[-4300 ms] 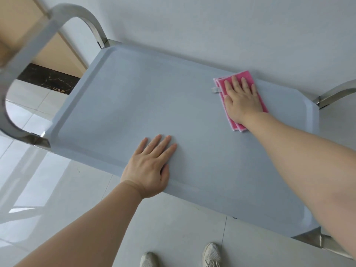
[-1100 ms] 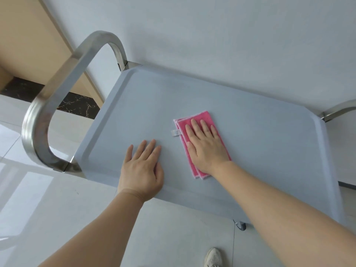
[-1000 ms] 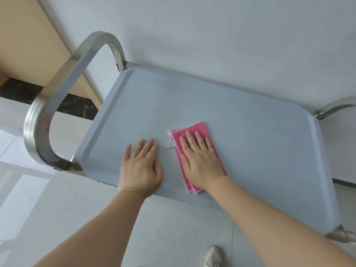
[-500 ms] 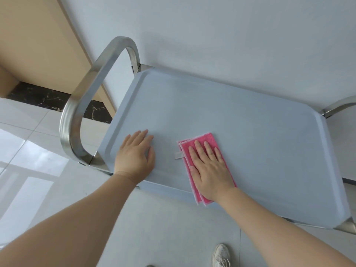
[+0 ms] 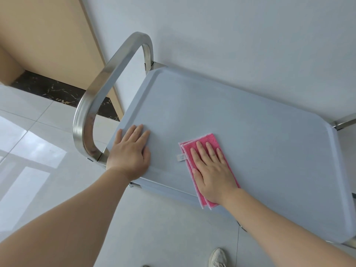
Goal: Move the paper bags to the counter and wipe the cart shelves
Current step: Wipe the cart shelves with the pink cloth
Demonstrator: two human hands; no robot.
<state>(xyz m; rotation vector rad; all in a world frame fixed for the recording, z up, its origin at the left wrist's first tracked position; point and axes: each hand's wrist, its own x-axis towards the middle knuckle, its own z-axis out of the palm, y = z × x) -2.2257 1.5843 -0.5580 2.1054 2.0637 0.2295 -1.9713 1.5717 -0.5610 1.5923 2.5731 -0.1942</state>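
Observation:
The cart's grey top shelf (image 5: 260, 143) fills the middle of the head view, bare apart from the cloth. A folded pink cloth (image 5: 204, 141) with a small white tag lies near the shelf's front edge. My right hand (image 5: 211, 170) presses flat on the cloth, fingers straight. My left hand (image 5: 131, 151) rests flat on the shelf's front left corner, fingers straight, holding nothing. No paper bags are in view.
A curved steel handle (image 5: 104, 87) rises at the cart's left end, and a steel frame bar (image 5: 344, 121) shows at the right. A white wall stands right behind the cart. A beige panel (image 5: 44, 35) is at the left. Glossy white floor tiles and my shoe (image 5: 217, 258) lie below.
My right hand has drawn the pink cloth from the shelf's far right to its front middle. My left hand has slid left to the front left corner.

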